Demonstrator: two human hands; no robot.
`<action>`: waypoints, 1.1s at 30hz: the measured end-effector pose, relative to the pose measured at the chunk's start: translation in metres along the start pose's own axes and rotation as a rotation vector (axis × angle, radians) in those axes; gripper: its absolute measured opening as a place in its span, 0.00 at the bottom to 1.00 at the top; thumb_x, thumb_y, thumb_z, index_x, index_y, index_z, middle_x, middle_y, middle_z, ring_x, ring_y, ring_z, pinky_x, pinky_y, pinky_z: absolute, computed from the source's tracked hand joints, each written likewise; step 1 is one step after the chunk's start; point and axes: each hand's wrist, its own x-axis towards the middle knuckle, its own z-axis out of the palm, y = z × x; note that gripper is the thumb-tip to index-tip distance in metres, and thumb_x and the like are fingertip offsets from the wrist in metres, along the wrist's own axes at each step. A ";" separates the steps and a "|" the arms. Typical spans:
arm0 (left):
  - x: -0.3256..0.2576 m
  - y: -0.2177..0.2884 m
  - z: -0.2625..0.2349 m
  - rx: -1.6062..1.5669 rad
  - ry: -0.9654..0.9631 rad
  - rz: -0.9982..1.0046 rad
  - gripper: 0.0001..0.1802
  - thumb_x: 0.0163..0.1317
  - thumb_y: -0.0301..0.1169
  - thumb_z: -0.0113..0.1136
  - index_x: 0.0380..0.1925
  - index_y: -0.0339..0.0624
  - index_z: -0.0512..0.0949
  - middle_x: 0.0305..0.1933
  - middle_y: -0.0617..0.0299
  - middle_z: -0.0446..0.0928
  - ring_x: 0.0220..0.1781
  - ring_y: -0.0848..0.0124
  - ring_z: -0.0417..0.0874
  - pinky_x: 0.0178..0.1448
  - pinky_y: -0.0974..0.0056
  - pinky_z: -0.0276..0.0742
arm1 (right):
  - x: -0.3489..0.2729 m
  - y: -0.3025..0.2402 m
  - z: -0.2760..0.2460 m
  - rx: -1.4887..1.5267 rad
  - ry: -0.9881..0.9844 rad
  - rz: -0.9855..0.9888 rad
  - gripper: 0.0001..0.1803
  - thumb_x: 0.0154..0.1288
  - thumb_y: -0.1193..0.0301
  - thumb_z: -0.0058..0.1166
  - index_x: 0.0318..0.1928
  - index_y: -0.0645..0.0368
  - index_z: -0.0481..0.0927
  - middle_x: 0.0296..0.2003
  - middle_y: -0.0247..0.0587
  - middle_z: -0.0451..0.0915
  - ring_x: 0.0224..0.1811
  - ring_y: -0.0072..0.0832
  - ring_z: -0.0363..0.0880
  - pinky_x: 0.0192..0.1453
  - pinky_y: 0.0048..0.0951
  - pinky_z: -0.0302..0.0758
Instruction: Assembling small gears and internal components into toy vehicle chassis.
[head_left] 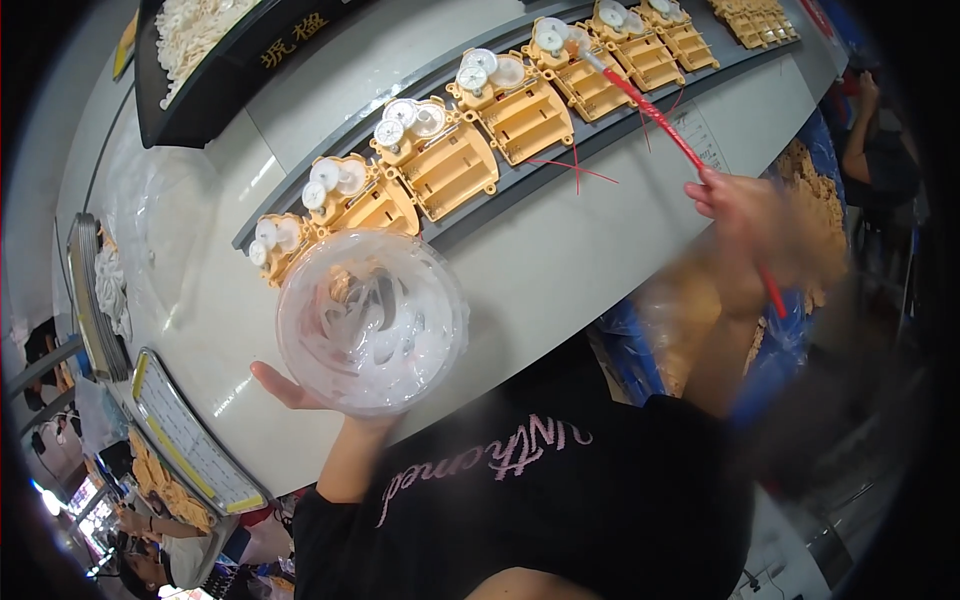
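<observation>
My left hand (290,390) holds a clear round plastic tub (372,320) of white grease from beneath, over the near edge of the white table. My right hand (745,215) is blurred and grips a thin red brush (660,120). The brush tip reaches a yellow plastic gear housing (580,70) with white gears. A row of several such yellow housings (440,160) lies on a grey strip (520,185) running across the table.
A black tray of white parts (190,60) stands at the far left. Metal trays (180,430) lie at the left edge. Bags of yellow parts (810,210) sit on the right, with another person (875,150) beyond them.
</observation>
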 end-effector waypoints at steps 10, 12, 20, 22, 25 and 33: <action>-0.003 -0.001 -0.006 0.075 0.044 0.023 0.56 0.50 0.73 0.40 0.69 0.44 0.51 0.72 0.45 0.49 0.71 0.43 0.52 0.73 0.41 0.48 | 0.016 -0.015 -0.014 -0.196 -0.259 -0.219 0.13 0.48 0.83 0.65 0.37 0.69 0.83 0.35 0.49 0.81 0.34 0.31 0.82 0.35 0.23 0.79; -0.003 -0.001 -0.007 0.063 -0.003 0.001 0.56 0.50 0.73 0.39 0.69 0.44 0.51 0.72 0.45 0.50 0.71 0.44 0.52 0.73 0.40 0.47 | 0.021 -0.010 -0.019 -0.235 -0.282 -0.220 0.13 0.47 0.83 0.65 0.37 0.69 0.83 0.35 0.49 0.81 0.34 0.31 0.82 0.34 0.23 0.79; -0.010 0.000 -0.012 0.098 0.023 0.006 0.52 0.50 0.72 0.36 0.67 0.46 0.58 0.69 0.48 0.56 0.69 0.47 0.59 0.70 0.40 0.55 | 0.020 -0.047 -0.036 -0.099 -0.249 -0.242 0.12 0.60 0.71 0.57 0.34 0.72 0.82 0.35 0.54 0.81 0.29 0.32 0.81 0.29 0.22 0.76; -0.001 -0.008 -0.015 0.222 0.131 0.043 0.47 0.55 0.69 0.30 0.65 0.46 0.62 0.70 0.49 0.56 0.66 0.47 0.64 0.70 0.42 0.56 | 0.006 -0.062 -0.075 -0.079 -0.349 -0.379 0.21 0.65 0.59 0.54 0.30 0.70 0.81 0.34 0.56 0.81 0.27 0.31 0.81 0.24 0.18 0.74; -0.009 -0.009 -0.016 0.520 0.177 0.170 0.44 0.58 0.64 0.41 0.66 0.46 0.54 0.65 0.45 0.61 0.62 0.50 0.69 0.67 0.45 0.63 | 0.019 -0.064 -0.051 0.222 -0.688 -0.421 0.18 0.60 0.60 0.59 0.31 0.67 0.82 0.34 0.52 0.81 0.26 0.28 0.82 0.25 0.19 0.77; -0.010 -0.012 -0.019 0.510 0.140 0.174 0.45 0.59 0.62 0.45 0.67 0.43 0.50 0.66 0.46 0.60 0.63 0.52 0.68 0.66 0.47 0.65 | 0.015 -0.073 0.003 0.501 -0.932 -0.326 0.17 0.48 0.72 0.70 0.39 0.66 0.82 0.37 0.47 0.82 0.27 0.26 0.83 0.25 0.19 0.79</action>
